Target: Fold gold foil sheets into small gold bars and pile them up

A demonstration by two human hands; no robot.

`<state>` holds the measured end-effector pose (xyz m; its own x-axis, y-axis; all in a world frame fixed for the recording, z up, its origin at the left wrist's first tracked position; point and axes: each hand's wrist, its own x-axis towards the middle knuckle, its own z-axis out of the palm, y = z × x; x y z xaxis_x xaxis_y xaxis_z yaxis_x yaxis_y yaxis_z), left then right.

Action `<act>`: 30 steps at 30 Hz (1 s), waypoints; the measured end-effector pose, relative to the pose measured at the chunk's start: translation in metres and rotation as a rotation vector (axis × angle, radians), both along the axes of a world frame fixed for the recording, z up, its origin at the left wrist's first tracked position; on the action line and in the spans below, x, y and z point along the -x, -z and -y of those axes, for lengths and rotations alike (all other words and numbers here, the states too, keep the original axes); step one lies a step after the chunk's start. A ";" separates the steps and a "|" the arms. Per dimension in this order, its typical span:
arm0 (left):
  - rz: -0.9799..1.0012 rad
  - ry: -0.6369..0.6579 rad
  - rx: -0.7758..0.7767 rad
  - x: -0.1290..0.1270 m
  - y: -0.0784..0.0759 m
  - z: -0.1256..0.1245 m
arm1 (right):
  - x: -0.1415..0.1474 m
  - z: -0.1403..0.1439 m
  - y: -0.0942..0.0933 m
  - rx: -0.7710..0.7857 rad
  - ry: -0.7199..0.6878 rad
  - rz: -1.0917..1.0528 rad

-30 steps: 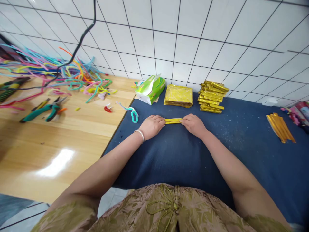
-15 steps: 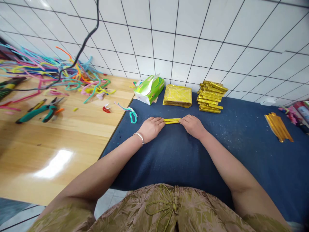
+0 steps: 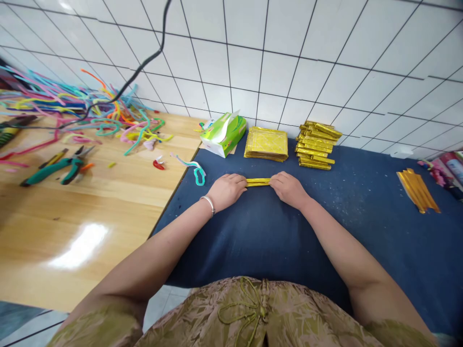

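A narrow folded strip of gold foil paper (image 3: 258, 182) lies across the dark blue cloth (image 3: 249, 241) in front of me. My left hand (image 3: 227, 191), with a silver bangle at the wrist, has its fingers closed on the strip's left end. On the right end, my right hand (image 3: 288, 189) pinches the same strip. Both hands rest low on the cloth, and their fingers hide the strip's ends. Behind them sit a flat stack of gold foil sheets (image 3: 266, 142) and a pile of folded gold strips (image 3: 315, 145).
A green tissue box (image 3: 224, 135) stands by the tiled wall. On the wooden table (image 3: 119, 193) lie green-handled pliers (image 3: 54, 169) and tangled colourful pipe cleaners (image 3: 108, 113). More folded gold pieces (image 3: 418, 190) lie far right. A black cable (image 3: 133, 77) hangs at upper left.
Both hands stay on the gold strip in nearly the same place. The gap between the strip's two folded edges looks narrower. The hanging cable has swung right.
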<state>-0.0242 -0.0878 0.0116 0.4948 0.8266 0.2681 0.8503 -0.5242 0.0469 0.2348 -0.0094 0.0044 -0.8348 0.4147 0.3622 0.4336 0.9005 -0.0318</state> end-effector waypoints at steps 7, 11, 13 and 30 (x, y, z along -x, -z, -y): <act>-0.043 -0.008 -0.059 -0.009 -0.011 0.006 | -0.002 0.002 0.001 0.017 0.022 -0.001; -0.057 -0.016 -0.017 -0.010 -0.009 0.001 | 0.000 0.005 -0.001 0.013 0.061 0.009; -0.056 -0.013 -0.008 -0.008 -0.004 -0.001 | 0.001 0.007 -0.003 0.012 0.060 0.017; 0.137 -0.185 0.012 -0.007 0.010 -0.015 | 0.016 -0.013 0.009 0.250 0.240 -0.103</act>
